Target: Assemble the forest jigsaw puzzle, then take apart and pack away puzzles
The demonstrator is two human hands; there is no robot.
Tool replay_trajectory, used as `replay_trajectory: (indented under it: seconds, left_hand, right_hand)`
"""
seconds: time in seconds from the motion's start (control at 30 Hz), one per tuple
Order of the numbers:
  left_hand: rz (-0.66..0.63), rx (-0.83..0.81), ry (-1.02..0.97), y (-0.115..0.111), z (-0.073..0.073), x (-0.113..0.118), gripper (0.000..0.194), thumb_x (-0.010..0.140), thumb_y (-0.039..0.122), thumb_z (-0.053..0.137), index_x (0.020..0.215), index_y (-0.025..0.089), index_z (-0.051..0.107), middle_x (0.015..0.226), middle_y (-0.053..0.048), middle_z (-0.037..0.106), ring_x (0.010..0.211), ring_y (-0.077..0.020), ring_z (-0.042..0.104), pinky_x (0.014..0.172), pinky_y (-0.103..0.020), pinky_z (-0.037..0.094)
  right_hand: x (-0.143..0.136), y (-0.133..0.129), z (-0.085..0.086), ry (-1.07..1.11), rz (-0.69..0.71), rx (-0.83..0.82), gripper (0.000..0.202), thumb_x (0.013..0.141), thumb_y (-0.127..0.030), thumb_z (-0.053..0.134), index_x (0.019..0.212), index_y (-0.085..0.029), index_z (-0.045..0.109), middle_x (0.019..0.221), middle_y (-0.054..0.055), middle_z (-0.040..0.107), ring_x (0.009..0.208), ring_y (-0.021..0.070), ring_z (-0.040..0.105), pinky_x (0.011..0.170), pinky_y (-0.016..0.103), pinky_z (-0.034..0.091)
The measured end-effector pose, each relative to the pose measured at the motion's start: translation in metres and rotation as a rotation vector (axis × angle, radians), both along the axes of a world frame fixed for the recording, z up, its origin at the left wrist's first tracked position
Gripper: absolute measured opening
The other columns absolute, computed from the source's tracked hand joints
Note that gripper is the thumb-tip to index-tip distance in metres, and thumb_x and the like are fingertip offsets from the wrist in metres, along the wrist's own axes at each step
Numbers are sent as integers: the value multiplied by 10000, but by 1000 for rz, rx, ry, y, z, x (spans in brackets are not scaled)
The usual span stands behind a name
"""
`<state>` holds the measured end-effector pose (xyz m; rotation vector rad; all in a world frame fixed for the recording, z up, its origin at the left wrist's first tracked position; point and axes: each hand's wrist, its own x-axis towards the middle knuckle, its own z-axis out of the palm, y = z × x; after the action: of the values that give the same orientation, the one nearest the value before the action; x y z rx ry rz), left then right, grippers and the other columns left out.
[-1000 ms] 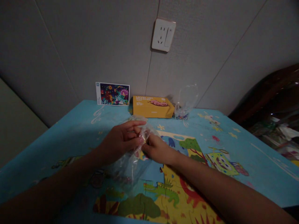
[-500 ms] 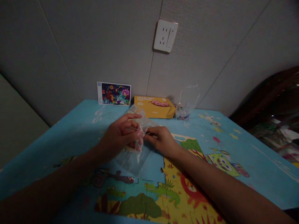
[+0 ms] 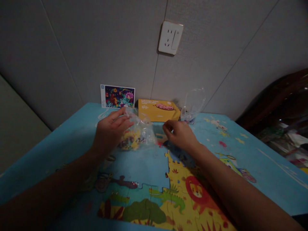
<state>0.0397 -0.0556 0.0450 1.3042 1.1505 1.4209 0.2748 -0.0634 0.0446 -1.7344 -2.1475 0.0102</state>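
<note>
My left hand (image 3: 111, 130) grips the edge of a clear plastic bag (image 3: 148, 133) with its fingertips. Colourful puzzle pieces (image 3: 131, 139) show inside the bag. To the right, my right hand (image 3: 181, 133) is apart from the bag, thumb and fingers closed in a pinch above the table; what they hold, if anything, is hidden. Under and in front of it lies a partly joined jigsaw puzzle (image 3: 173, 199) with a lion, a crocodile and trees. A pale and red patch (image 3: 160, 138) shows beside the right fingertips, too blurred to identify.
An orange puzzle box (image 3: 158, 110) stands by the wall, with a picture card (image 3: 117, 96) leaning to its left. Another clear bag (image 3: 194, 104) stands to its right. The table wears a blue cartoon cloth (image 3: 69, 141). A power socket (image 3: 170, 37) is on the wall.
My hands have moved apart: the left went left and the right went right, away from the bag. The bag has come down nearer the table, its pieces now more visible.
</note>
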Motion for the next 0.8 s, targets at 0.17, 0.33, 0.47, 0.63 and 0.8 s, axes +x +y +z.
replay_trajectory:
  seconds: [0.17,0.33,0.47,0.63,0.8]
  left_hand:
    - [-193,258,266,3,-12,-6,626,805,340,651,1381,173,472,1370,-156,530,1211,-288,575,912,-422,565]
    - [-537,723,962,-6,-23,-10,674,778,439,704,1396,292,481,1535,-129,336,1421,-374,287,1118,-611,296]
    - [-476,675,1345,0,-37,-14,480,887,369,583,1359,294,542,1505,-152,398,1410,-408,294,1075,-671,281]
    - [-205,501,1511,23,-46,-25,405,937,247,444,1312,270,595,1476,-155,452,1373,-428,354,1019,-688,328]
    - [-193,491,1460,31,-47,-31,457,877,160,448,1293,250,615,1420,-166,512,1341,-425,404,1016,-688,341]
  right_hand:
    - [7,4,-8,-280,-4,-211,500,928,-565,438,934,-114,653,884,180,695,787,265,635,635,335,387]
    - [1,4,-15,-307,50,-215,521,947,-588,375,924,-144,646,871,145,697,771,232,628,628,310,353]
    - [-4,5,-16,-251,129,-221,590,939,-628,351,738,-171,665,729,94,675,677,179,593,582,293,296]
    - [-8,2,-14,-217,104,-218,526,918,-607,437,744,-168,669,730,89,664,658,168,561,574,293,279]
    - [-7,-2,-12,-143,116,-227,585,763,-732,578,906,-168,646,857,100,678,731,195,583,606,281,343]
